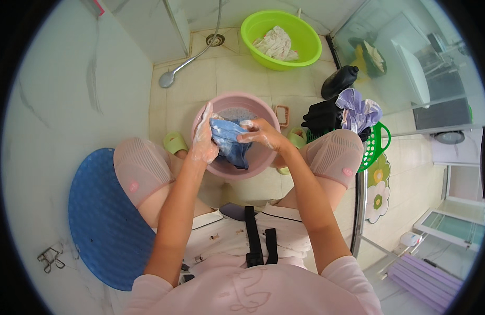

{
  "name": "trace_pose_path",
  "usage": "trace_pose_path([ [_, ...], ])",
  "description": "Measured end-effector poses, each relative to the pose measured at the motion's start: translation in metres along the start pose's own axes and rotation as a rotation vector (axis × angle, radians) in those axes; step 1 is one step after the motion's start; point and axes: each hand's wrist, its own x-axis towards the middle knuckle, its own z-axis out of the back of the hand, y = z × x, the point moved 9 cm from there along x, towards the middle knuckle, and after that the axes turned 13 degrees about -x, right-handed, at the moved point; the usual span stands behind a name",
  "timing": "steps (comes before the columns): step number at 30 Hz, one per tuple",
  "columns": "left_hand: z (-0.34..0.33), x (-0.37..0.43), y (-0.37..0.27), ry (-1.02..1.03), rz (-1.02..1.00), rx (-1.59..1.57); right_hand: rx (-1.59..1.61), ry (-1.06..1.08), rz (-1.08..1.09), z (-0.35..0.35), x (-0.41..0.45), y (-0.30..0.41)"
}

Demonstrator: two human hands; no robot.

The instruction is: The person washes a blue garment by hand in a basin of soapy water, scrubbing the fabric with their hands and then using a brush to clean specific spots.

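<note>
Over a pink plastic basin (242, 176) of sudsy water, both hands have hold of a wet blue cloth (228, 136). My left hand (205, 138), coated in white lather, presses against the cloth's left side. On the other side my right hand (262, 135) pinches the cloth between thumb and fingers, with foam on the fingertips. The lower part of the cloth hangs into the basin. Foam (236, 113) floats near the basin's far wall. Just right of the rim lies a pink soap dish (282, 115) with a pale bar in it.
A lime-green basin (310, 57) holding white cloth stands at the back. A shower head (167, 79) lies by the left wall. At right are a black bottle (339, 82) and a green basket (371, 157) with black and purple clothes (356, 110). A blue mat (108, 220) leans at left.
</note>
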Motion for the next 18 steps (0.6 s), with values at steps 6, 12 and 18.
trace_pose_path([
  [6, -0.008, -0.005, -0.001, 0.047, 0.029, 0.038, -0.111, -0.027, -0.023, 0.003, -0.015, -0.008],
  [12, -0.016, -0.020, -0.003, 0.195, -0.047, 0.540, 0.372, -0.373, 0.049, 0.022, -0.025, -0.019],
  [18, 0.037, 0.012, 0.008, 0.089, -0.151, 0.244, -0.258, -0.646, 0.183, -0.052, -0.040, 0.047],
])
